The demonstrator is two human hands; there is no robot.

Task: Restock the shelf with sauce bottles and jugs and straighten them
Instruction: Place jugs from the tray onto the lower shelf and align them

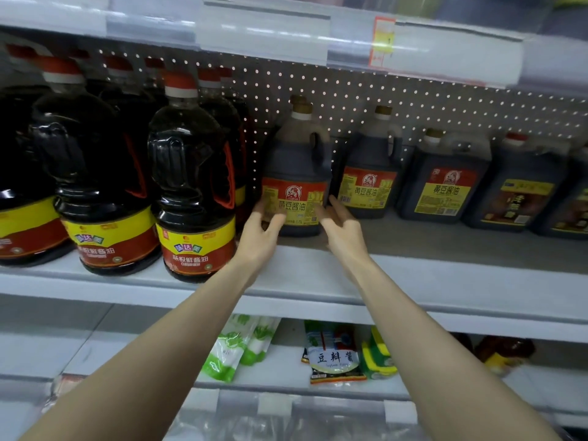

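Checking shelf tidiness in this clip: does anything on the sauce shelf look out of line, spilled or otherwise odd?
Mildly. The gold-capped jug between the left hand and right hand stands forward of the matching jug beside it, breaking the row. Nothing looks spilled or damaged.

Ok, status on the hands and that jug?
Left hand open, right hand open, either side of gold-capped jug. Jug upright, label forward. Red-capped jug close beside it.

A dark soy-sauce jug (pixel 294 173) with a gold cap and red-and-yellow label stands upright, set back from the shelf's (pixel 445 281) front edge, between big red-capped bottles (pixel 191 173) on its left and matching jugs (pixel 370 173) on its right.
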